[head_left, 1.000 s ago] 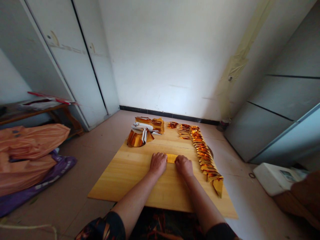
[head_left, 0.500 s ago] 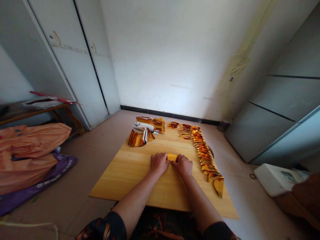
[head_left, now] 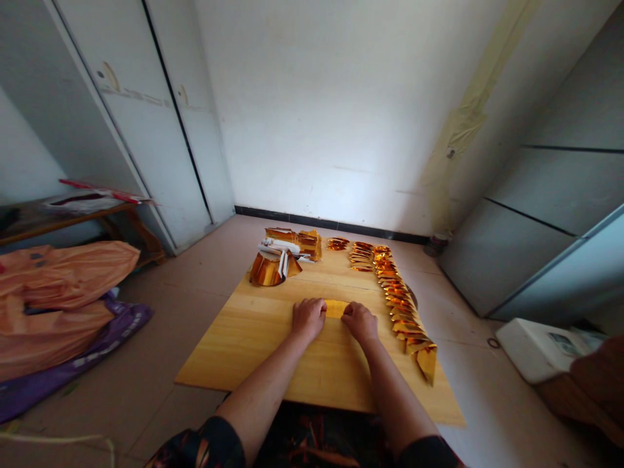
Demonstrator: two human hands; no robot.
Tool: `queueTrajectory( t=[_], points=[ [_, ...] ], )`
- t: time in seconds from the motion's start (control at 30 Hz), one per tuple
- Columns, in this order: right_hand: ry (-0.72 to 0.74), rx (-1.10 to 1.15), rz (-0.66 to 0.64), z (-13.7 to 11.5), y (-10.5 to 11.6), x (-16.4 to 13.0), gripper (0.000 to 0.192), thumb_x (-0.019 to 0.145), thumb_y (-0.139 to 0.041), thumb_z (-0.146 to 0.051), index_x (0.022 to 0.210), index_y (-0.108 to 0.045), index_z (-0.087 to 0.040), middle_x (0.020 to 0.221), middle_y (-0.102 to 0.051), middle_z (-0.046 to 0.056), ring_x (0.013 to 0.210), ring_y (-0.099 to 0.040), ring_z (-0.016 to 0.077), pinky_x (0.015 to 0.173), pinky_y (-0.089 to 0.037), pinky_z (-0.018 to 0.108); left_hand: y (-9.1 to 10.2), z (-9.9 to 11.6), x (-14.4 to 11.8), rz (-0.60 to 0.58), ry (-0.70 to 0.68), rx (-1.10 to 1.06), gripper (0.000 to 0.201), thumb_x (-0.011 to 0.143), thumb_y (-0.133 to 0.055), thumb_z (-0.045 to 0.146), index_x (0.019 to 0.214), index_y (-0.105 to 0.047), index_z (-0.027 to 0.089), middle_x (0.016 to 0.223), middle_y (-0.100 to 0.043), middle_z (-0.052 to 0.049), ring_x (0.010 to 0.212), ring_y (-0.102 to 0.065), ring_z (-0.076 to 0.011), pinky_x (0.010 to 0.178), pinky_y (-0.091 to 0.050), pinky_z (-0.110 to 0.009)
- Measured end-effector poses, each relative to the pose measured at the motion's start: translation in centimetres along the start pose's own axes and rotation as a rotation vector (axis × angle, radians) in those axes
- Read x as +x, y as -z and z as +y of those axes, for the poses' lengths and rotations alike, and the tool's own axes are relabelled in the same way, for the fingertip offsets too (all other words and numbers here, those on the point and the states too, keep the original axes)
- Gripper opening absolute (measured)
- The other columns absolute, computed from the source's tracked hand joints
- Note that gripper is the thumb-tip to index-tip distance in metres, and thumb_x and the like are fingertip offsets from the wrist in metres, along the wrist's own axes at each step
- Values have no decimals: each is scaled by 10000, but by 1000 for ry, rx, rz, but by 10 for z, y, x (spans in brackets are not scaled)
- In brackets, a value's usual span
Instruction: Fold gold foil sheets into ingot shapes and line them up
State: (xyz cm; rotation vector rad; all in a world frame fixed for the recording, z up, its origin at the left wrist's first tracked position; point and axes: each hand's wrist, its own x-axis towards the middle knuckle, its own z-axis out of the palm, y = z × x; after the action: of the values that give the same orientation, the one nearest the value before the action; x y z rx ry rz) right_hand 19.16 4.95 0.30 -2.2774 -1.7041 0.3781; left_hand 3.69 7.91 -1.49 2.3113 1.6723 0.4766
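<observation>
Between my hands, low over the middle of the wooden board [head_left: 244,331], is a sheet of gold foil paper [head_left: 335,308]. My left hand [head_left: 309,317] is closed on its left end, and my right hand [head_left: 361,320] pinches the right end. The fingertips partly hide both ends of the sheet. To the right lies a long overlapping row of folded gold foil pieces [head_left: 400,305]. Further back are shorter groups of folded pieces [head_left: 361,256]. At the back left of the board sit stacks of gold foil sheets [head_left: 268,270] with white paper among them.
White cabinets [head_left: 136,117] stand at the left and a grey cabinet [head_left: 531,201] at the right. Orange and purple bags [head_left: 63,279] lie on the left floor. A white box [head_left: 531,351] is at the right. The wall [head_left: 322,130] rises behind the board.
My hands have moved apart along the gold foil paper, my right hand slightly to the right, so more of the sheet shows between them. The folded pieces have stayed put.
</observation>
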Motion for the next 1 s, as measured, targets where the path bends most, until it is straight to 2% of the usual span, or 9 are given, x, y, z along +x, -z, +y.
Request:
queueTrajectory(
  t=[0.27,0.43,0.6,0.8,1.0],
  points=[
    [32,27,-9,8,-2,4,239,759,-483,-118,871,-653,-243,917,-684,1,824,-607,144,642,-331,229,1,-4,-2,-18,-24,-19,207,827,-482,137,929,-608,266,979,-665,8,965,-553,-170,801,-352,-308],
    [51,-13,20,10,-5,3,236,811,-482,-165,944,-659,-248,971,-625,33,800,-597,145,641,-342,229,0,-5,-5,16,-49,-15,228,796,-497,113,944,-597,253,987,-645,-11,974,-536,-183,802,-349,-317],
    [99,12,51,11,-4,0,173,798,-506,-163,876,-647,-225,934,-587,18,759,-568,121,628,-329,212,0,-7,-8,66,-78,-34,156,752,-570,171,889,-603,237,954,-615,-25,971,-517,-204,799,-355,-323],
    [125,35,134,13,-9,-4,191,787,-464,-117,813,-628,-211,945,-578,14,740,-554,108,593,-305,212,2,-8,-11,91,-112,-89,145,709,-570,114,797,-602,224,907,-590,-23,940,-515,-185,772,-360,-305],
    [223,105,152,20,-14,-8,187,736,-494,-103,690,-648,-198,991,-602,22,804,-578,121,678,-369,209,4,-7,-12,75,-151,-103,71,709,-583,155,710,-626,211,905,-616,-24,947,-520,-190,796,-351,-321]
  ],
)
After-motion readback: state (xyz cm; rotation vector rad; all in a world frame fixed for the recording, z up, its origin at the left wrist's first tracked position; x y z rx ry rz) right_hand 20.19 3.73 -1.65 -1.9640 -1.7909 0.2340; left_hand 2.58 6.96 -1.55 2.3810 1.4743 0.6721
